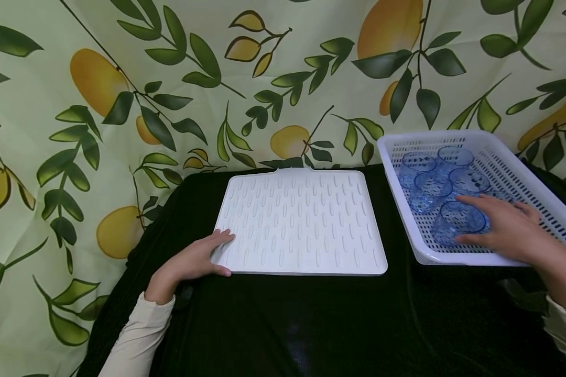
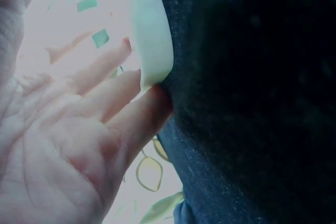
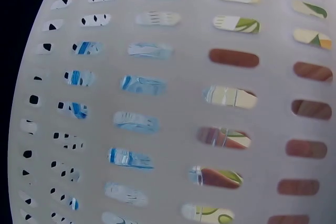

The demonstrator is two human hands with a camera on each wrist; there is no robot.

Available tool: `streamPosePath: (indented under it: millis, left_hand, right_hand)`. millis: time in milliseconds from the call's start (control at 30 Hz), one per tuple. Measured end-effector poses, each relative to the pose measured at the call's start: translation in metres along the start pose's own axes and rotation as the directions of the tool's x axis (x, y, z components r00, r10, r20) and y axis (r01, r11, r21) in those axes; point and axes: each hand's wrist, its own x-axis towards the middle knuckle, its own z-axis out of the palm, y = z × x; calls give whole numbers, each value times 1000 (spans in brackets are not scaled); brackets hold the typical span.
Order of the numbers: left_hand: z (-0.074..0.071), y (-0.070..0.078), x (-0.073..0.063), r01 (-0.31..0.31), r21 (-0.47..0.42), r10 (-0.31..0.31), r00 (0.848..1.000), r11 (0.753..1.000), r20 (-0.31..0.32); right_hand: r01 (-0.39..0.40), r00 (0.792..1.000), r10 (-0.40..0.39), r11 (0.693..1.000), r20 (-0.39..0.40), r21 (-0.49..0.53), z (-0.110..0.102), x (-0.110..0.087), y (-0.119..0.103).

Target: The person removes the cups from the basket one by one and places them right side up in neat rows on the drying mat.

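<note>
A white ribbed board (image 1: 302,225) with a tab at its far edge lies on the dark cloth. My left hand (image 1: 195,259) rests at its near left corner, fingertips over the top and thumb by the front edge. In the left wrist view the straight fingers meet the board's pale edge (image 2: 152,30). My right hand (image 1: 509,228) reaches into a white slotted basket (image 1: 401,230), thumb and forefinger spread on either side of a clear blue glass (image 1: 450,222). The right wrist view looks through the basket's slotted wall (image 3: 178,103), where parts of fingers and blue glass show.
Several more blue glasses (image 1: 431,191) stand upright behind and left of the right hand inside the basket. A curtain (image 1: 245,115) printed with leaves and fruit hangs behind the table. Black cloth (image 1: 283,319) covers the tabletop.
</note>
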Motion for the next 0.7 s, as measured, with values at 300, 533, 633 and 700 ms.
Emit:
streamPosePath:
  millis: [300,533,633,700]
  left_hand:
    - [1,-5,-2,10,0,-10,1000,1000,-21]
    - [2,-7,-4,0,-21,-1,999,1000,-41]
    - [4,-7,-2,-5,-28,4,999,1000,-37]
    - [6,-7,-1,-11,-31,10,999,999,-34]
  right_hand:
    - [-2,1000,2,1000,-9,13,-1,4,-8]
    - [2,998,0,1000,-67,28,-1,2,-12]
    - [-10,996,14,999,-92,42,1,0,-10]
    - [-16,994,21,999,-108,49,2,-2,-7]
